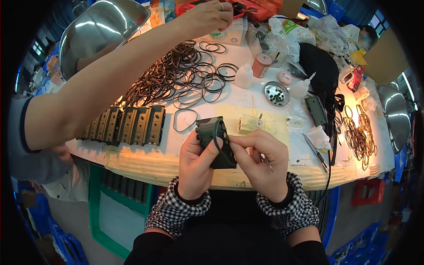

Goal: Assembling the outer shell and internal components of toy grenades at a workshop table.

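Observation:
My left hand (195,165) is wrapped round a dark green box-shaped housing (211,129), held tilted above the table's near edge. A black ribbed band (216,134) runs over the housing, under my left thumb. At the housing's right edge, the thumb and index finger of my right hand (261,161) are pinched together; whatever is between those tips is too small to make out. A thin metal tool (268,164) pokes out from beneath my right hand's curled fingers. Just beyond, a pale block-shaped fixture (257,124) with a small upright peg sits on a yellowish patch of table.
A co-worker's arm (110,84) crosses from the left over a heap of dark rubber bands (163,79). Several housings (141,126) stand in a row at left. On the right are a round dish of small parts (277,94), another green housing (315,110) and tweezers (314,151).

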{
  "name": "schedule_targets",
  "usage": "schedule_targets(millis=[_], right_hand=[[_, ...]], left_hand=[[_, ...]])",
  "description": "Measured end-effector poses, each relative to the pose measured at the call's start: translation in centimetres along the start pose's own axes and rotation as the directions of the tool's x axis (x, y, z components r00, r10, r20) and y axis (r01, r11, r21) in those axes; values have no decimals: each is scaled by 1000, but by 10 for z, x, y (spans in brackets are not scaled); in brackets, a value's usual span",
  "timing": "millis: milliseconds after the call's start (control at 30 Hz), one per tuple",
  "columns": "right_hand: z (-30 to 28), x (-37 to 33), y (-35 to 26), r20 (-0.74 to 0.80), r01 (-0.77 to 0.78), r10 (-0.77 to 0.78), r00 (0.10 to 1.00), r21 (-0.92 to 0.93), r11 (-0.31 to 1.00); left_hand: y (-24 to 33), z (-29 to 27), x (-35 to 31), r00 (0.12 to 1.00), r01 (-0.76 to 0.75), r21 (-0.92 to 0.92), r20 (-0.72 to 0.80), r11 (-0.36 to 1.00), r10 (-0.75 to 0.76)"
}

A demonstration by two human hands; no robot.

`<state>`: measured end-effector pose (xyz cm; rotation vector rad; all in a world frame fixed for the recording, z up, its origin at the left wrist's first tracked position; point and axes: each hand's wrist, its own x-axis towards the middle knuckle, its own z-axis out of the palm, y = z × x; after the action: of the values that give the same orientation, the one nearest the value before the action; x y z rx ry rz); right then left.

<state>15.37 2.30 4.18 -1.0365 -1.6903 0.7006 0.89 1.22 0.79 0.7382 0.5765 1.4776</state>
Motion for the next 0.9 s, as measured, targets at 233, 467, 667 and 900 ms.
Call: schedule_targets(millis=[233, 467, 667, 900], right_hand=[[-1, 6, 3, -27, -19, 20, 999, 23, 1000], [-5, 7, 9, -47, -3, 12, 999, 184, 983], [-20, 7, -16, 142, -138, 119, 983, 135, 981], [-10, 4, -15, 83, -119, 107, 991, 165, 979]], left_hand=[[-2, -6, 2, 999, 29, -77, 18, 997, -27], [0, -1, 0, 989, -146, 201, 14, 969, 146], [13, -5, 11, 684, -621, 779, 483, 90, 547], [16, -5, 13, 617, -635, 764, 590, -113, 520]])
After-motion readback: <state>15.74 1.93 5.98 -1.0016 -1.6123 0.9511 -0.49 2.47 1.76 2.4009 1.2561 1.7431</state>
